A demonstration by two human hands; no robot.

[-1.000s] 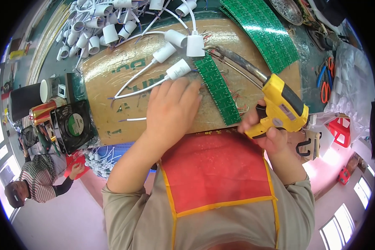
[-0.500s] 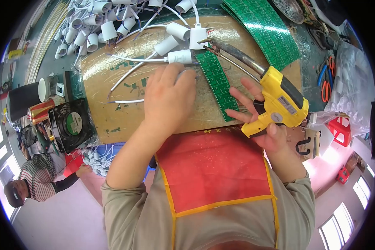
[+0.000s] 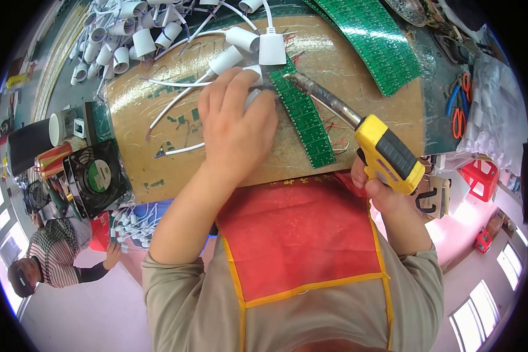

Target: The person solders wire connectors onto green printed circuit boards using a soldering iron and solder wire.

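My left hand (image 3: pixel 236 120) is closed around a white lamp holder (image 3: pixel 251 98), mostly hidden under the fingers; a white cable (image 3: pixel 185 150) runs out to the left. More white lamp holders (image 3: pixel 225 60) with cables lie just beyond that hand. My right hand (image 3: pixel 376 186) grips the yellow soldering gun (image 3: pixel 388 154) by its handle. The gun's metal tip (image 3: pixel 288 77) points left, over or near the far part of a narrow green circuit board strip (image 3: pixel 305 123); contact cannot be made out. One white lamp holder (image 3: pixel 272 49) stands at the strip's far end. Thin red wires show beside the strip.
A pile of white lamp holders (image 3: pixel 144 44) fills the far left. Larger green circuit board panels (image 3: pixel 369 44) lie far right, with scissors (image 3: pixel 459 120) beyond. A black fan (image 3: pixel 95 178) sits left of the cardboard (image 3: pixel 158 111). Another person (image 3: pixel 53 252) is at lower left.
My right fingers, spread before, have closed around the gun's handle, and the gun has tilted. The board strip's near end has shifted slightly right. My left hand has kept its hold.
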